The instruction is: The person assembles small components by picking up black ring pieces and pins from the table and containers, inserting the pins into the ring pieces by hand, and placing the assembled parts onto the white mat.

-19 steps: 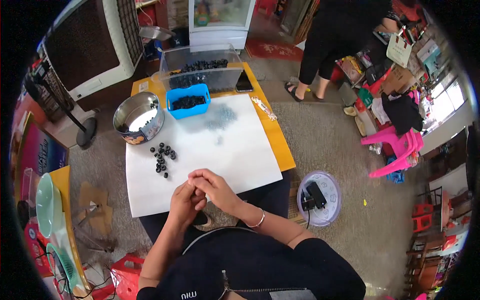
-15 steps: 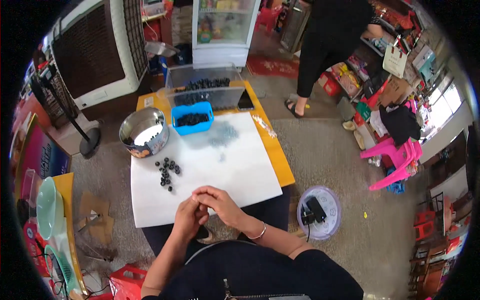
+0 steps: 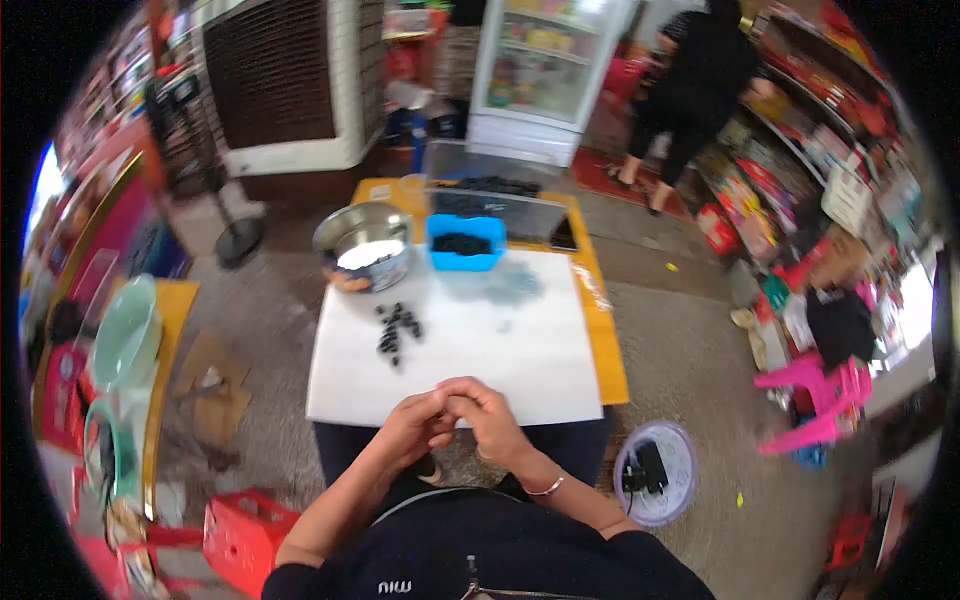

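Observation:
My left hand (image 3: 412, 428) and my right hand (image 3: 490, 418) meet over the near edge of a white board (image 3: 520, 365), fingers curled and pinched together. Whatever they may hold is hidden by the fingers. Beyond them, a loose cluster of small, round black pieces (image 3: 398, 330) lies on the board. A steel bowl (image 3: 365, 222) with a patterned outside stands behind the cluster. To its right, a blue plastic basket (image 3: 466, 262) holds more black pieces. At the back, a clear plastic bin (image 3: 535, 215) contains a heap of dark pieces.
The board rests on a yellow table (image 3: 612, 375), with a phone (image 3: 564, 235) at its back right. On the floor stand a round pale tub (image 3: 690, 470) and a red stool (image 3: 235, 545). A person in black (image 3: 700, 85) stands by the shelves at the far right.
My view has swung left, so the table appears farther right and blurred. My hands stay pinched together near the board's edge. The other person has stepped farther away.

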